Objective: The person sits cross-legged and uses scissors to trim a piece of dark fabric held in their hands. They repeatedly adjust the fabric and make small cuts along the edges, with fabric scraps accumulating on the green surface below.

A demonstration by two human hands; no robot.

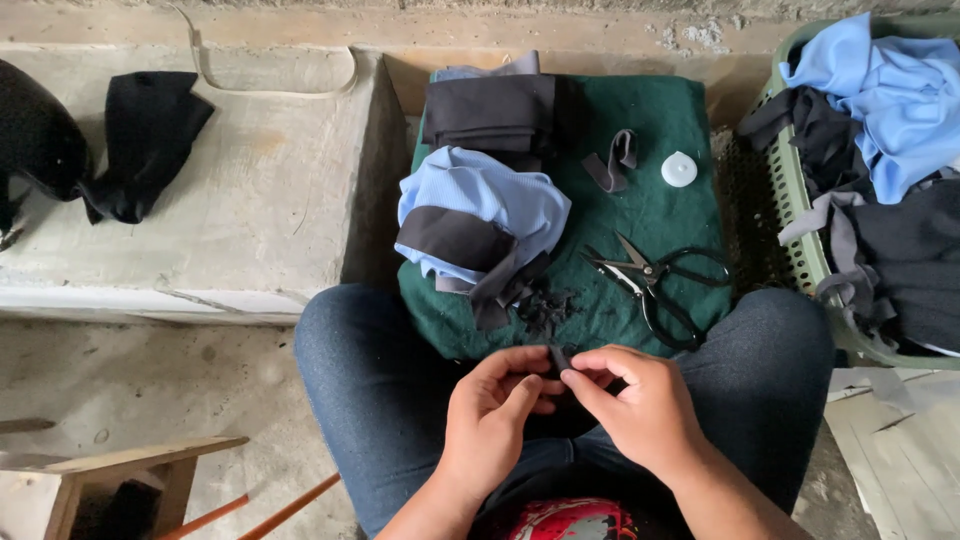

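Both hands pinching a small dark fabric scrap over the lap, at the near edge of a green cloth.

Left hand and right hand: fingertips meeting, closed narrowly on the dark scrap, held just above the jeans. Green cloth: its near edge lies just beyond the fingertips. On it: black scissors, blades apart, near the right hand; a heap of dark trimmings just beyond the scrap; a blue-and-grey garment bundle; folded dark fabric at the far edge; a grey strip; a white round cap. Green basket of clothes stands against the cloth's right edge. Concrete ledge to the left, mostly bare, black cloth at its far end.
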